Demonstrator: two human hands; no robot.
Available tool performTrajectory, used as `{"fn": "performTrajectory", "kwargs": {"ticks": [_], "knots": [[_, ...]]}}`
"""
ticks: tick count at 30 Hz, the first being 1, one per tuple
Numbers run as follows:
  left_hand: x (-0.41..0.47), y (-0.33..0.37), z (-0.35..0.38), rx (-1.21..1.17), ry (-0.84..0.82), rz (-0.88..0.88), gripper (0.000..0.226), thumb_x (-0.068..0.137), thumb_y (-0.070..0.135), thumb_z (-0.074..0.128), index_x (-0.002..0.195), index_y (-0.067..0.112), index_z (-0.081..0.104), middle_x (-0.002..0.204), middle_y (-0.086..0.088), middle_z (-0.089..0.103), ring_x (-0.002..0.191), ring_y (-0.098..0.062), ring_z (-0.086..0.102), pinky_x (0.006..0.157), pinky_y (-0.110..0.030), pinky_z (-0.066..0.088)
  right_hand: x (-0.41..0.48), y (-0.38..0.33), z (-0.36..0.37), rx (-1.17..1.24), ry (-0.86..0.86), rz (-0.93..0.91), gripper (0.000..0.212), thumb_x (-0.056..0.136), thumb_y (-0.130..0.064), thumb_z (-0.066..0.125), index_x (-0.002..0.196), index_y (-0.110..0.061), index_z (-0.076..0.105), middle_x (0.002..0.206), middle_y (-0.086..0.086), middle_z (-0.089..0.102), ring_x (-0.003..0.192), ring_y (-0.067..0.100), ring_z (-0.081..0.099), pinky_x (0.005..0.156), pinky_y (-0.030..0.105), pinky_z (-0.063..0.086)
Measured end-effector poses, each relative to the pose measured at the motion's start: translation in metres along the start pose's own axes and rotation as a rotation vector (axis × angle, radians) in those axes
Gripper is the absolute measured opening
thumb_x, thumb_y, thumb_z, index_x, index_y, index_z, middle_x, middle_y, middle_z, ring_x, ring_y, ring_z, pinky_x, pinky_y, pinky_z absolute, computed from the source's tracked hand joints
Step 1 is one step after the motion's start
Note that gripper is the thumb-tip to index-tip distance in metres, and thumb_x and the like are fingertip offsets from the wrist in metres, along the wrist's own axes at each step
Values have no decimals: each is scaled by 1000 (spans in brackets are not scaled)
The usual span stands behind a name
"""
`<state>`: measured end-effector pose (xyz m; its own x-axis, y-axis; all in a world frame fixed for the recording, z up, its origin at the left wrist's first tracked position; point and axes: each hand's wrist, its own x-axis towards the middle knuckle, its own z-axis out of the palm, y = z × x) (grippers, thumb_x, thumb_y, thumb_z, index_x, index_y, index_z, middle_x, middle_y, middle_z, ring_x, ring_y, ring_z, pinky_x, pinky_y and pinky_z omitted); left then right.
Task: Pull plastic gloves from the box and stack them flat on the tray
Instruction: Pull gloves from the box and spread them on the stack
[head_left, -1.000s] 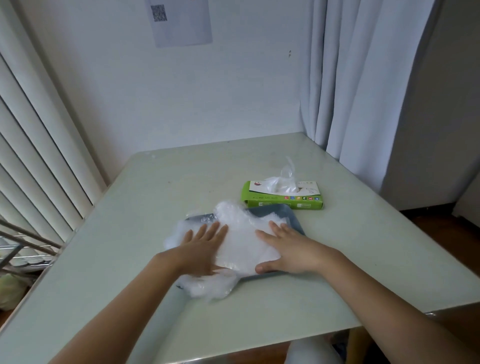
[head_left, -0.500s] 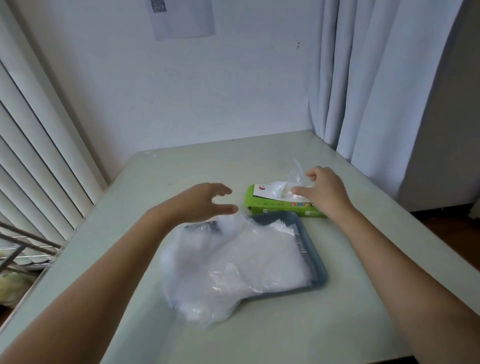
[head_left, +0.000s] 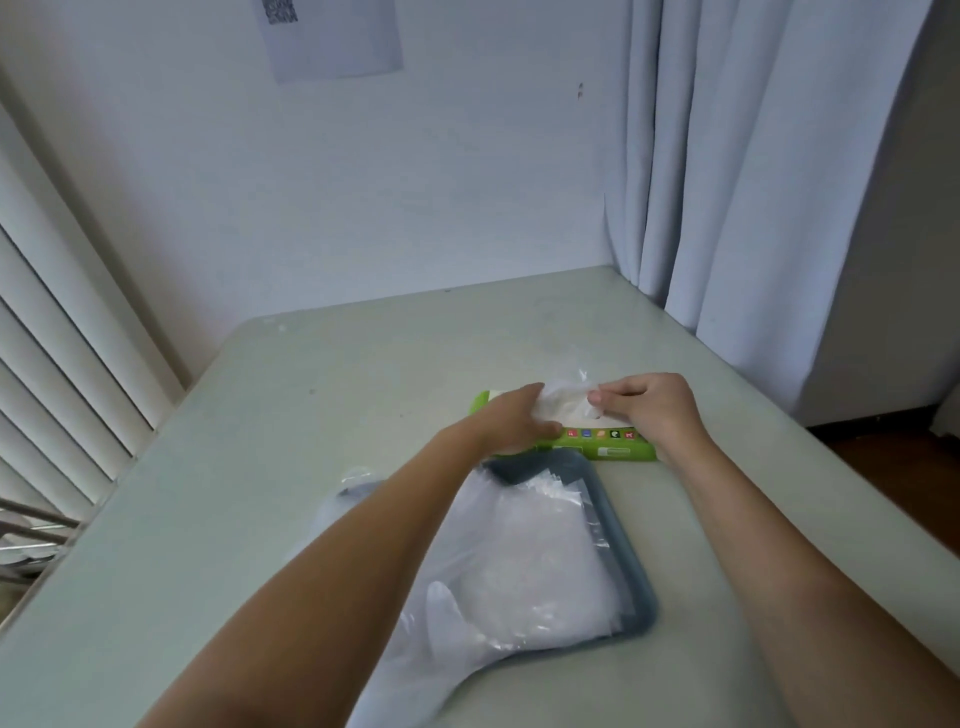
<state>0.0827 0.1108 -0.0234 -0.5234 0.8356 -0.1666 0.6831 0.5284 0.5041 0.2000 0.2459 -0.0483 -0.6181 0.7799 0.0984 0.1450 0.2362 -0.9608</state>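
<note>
A green glove box (head_left: 602, 441) lies flat on the table behind a blue-grey tray (head_left: 631, 566). A loose pile of clear plastic gloves (head_left: 524, 566) covers the tray and spills over its left and near edges. A crumpled clear glove (head_left: 563, 397) sticks up out of the slot in the top of the box. My left hand (head_left: 511, 418) rests on the left end of the box, fingers against that glove. My right hand (head_left: 649, 410) pinches the glove from the right, thumb and fingers curled on it.
The pale green table (head_left: 291, 467) stands in a corner. White blinds (head_left: 57, 374) run along the left and a grey curtain (head_left: 727, 171) hangs at the back right, close to the table's far right edge. A paper sheet (head_left: 332, 36) is stuck on the wall.
Both hands lifted off the pile on the tray and moved back to the box. The right hand reached the protruding glove first; the left hand has now come down on the box.
</note>
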Motion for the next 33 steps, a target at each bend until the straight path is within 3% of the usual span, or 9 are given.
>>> {"fn": "performTrajectory", "kwargs": {"ticks": [4, 9, 13, 16, 21, 24, 27, 29, 33], "knots": [[6, -4, 8, -57, 41, -12, 62, 92, 30, 62, 146, 13, 35, 143, -8, 49, 127, -25, 48, 103, -30, 36, 3, 5, -1, 11, 5, -8, 4, 78, -10, 76, 82, -8, 76, 80, 5, 73, 74, 13, 65, 83, 29, 51], [8, -7, 7, -111, 67, -26, 68, 88, 29, 67, 147, 16, 34, 145, -4, 46, 129, -22, 45, 103, -27, 35, 6, 7, -2, 27, 12, -28, 6, 77, -12, 78, 80, -8, 75, 71, 0, 71, 62, 7, 61, 66, 18, 49], [8, -8, 5, -126, 67, -29, 71, 87, 30, 69, 147, 17, 33, 147, -3, 43, 131, -22, 43, 105, -27, 34, 9, 11, -9, 211, 42, 36, 9, 77, -10, 76, 84, -5, 74, 75, 6, 71, 67, 15, 63, 73, 28, 52], [8, -8, 6, -131, 66, -32, 72, 86, 30, 70, 147, 18, 33, 147, -3, 42, 131, -22, 42, 106, -28, 34, 11, 12, -12, 125, 27, -7, 9, 81, -11, 74, 85, -4, 71, 77, 6, 70, 73, 18, 63, 73, 28, 50], [7, -9, 7, -167, 62, -13, 69, 87, 25, 69, 147, 20, 35, 145, -4, 46, 129, -22, 45, 106, -28, 35, 17, -5, -1, -46, -113, -15, 55, 89, -50, 57, 101, 2, 67, 96, 10, 70, 90, 22, 67, 88, 33, 48], [7, -6, 7, -186, 58, 18, 65, 88, 18, 68, 144, 26, 39, 139, -3, 50, 122, -21, 49, 98, -23, 37, 31, -22, 5, -72, -292, 107, 50, 86, -61, 52, 105, -16, 65, 101, -2, 65, 79, 16, 56, 78, 29, 45], [5, -5, 8, -208, 73, 39, 60, 87, 12, 67, 140, 25, 41, 133, -4, 53, 114, -20, 51, 94, -24, 39, 48, -25, 5, 19, -515, 234, 47, 81, -47, 64, 106, -7, 68, 94, 8, 58, 67, 13, 43, 60, 26, 31], [5, -5, 8, -217, 87, 43, 58, 87, 12, 67, 138, 24, 42, 131, -6, 52, 108, -18, 48, 92, -24, 39, 53, -25, -1, 53, -591, 247, 34, 80, -29, 68, 100, -2, 70, 84, 6, 62, 65, 11, 43, 57, 23, 31], [8, -6, 10, -230, 86, 27, 57, 87, 15, 69, 136, 23, 41, 131, -5, 53, 102, -17, 49, 90, -24, 42, 57, -22, -12, 188, -460, 175, 4, 82, -7, 69, 84, -4, 71, 66, -1, 64, 60, 8, 49, 53, 14, 43]]}}
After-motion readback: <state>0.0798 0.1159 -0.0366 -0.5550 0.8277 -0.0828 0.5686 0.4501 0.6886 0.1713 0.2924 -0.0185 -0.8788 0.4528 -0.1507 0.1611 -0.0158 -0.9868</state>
